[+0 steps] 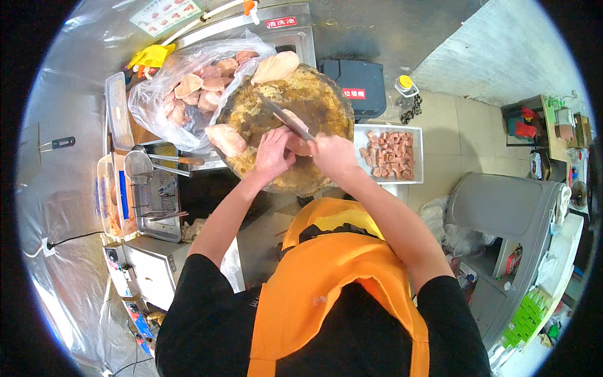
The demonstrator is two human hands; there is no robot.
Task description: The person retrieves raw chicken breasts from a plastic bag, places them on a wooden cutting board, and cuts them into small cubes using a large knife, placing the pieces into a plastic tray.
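Observation:
My right hand [333, 153] is closed around the handle of a knife [293, 123], whose blade lies across a piece of raw meat [300, 146] on a round wooden chopping block [325, 101]. My left hand [274, 153] presses on that piece from the left, fingers bent near the blade. A second raw piece [227, 140] rests at the block's left edge, and another [276, 67] lies at its far edge. To the right, a white tray [418, 155] holds many cut meat cubes [390, 155]. An open clear plastic bag [150, 106] with several raw pieces [207, 85] touches the block's left side.
A steel sink [306, 45] is behind the block, with a dark lidded bin [370, 85] at its right. Strainers [138, 165] and a wire basket in a metal tray [162, 231] stand on the left. Beyond the white tray is a jug with a yellow lid [405, 82].

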